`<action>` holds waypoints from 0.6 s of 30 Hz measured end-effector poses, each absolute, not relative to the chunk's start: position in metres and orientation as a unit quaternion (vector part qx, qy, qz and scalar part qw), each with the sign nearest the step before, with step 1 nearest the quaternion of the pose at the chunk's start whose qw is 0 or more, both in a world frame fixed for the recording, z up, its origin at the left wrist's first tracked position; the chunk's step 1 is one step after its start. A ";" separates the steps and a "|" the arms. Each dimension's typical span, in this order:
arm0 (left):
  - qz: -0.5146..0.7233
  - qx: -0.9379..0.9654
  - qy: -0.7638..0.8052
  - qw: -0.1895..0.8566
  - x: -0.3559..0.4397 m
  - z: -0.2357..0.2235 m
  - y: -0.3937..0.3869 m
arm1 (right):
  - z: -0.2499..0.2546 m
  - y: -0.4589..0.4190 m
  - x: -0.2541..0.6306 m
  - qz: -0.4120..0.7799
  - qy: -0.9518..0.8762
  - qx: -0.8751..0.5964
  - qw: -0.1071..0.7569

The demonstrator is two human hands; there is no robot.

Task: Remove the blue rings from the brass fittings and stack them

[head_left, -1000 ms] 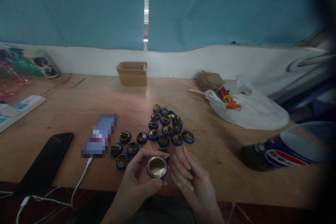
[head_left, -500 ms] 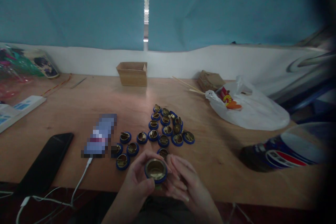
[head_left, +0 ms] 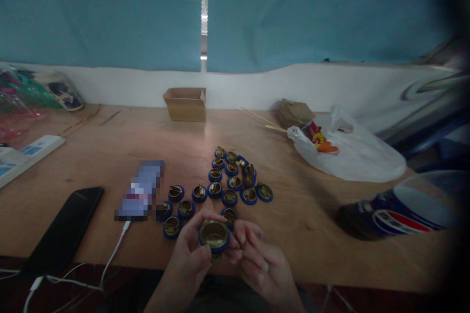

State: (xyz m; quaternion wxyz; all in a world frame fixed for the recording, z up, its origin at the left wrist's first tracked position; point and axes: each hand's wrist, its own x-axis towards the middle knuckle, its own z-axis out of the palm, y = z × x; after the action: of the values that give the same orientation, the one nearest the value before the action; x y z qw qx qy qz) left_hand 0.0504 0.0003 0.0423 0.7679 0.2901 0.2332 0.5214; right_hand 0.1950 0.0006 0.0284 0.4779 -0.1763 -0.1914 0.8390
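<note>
Above the near edge of the worktop, the left hand is clasping 1 round blue-rimmed brass piece, mouth tilted up and showing no long axis, while the right hand is hovering just to its right, fingertips bunched, whether pinching anything I cannot tell. Beyond them about 19 similar pieces are lying grouped, some overlapping; 1 black phone is reaching the near edge, and 1 cardboard box is standing near the far edge.
</note>
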 end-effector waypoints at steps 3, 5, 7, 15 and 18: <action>0.511 0.314 0.239 0.764 0.050 0.040 -0.002 | 0.024 -0.003 0.193 0.846 -0.173 -0.180 0.472; 0.507 0.326 0.249 0.758 0.049 0.039 -0.004 | 0.024 -0.005 0.193 0.844 -0.177 -0.182 0.473; 0.503 0.348 0.264 0.746 0.048 0.041 -0.005 | 0.025 -0.006 0.194 0.838 -0.186 -0.187 0.478; 0.529 0.414 0.303 0.676 0.037 0.065 0.000 | 0.046 -0.003 0.202 0.815 -0.225 -0.190 0.499; 0.552 0.438 0.342 0.622 0.033 0.066 0.003 | 0.051 -0.001 0.206 0.797 -0.254 -0.195 0.512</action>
State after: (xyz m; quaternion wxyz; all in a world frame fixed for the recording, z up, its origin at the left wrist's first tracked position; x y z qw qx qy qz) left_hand 0.0326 0.0031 0.0657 0.6225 0.4376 0.3416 0.5516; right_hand 0.2061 -0.0008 0.0507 0.5118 -0.1945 -0.2544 0.7972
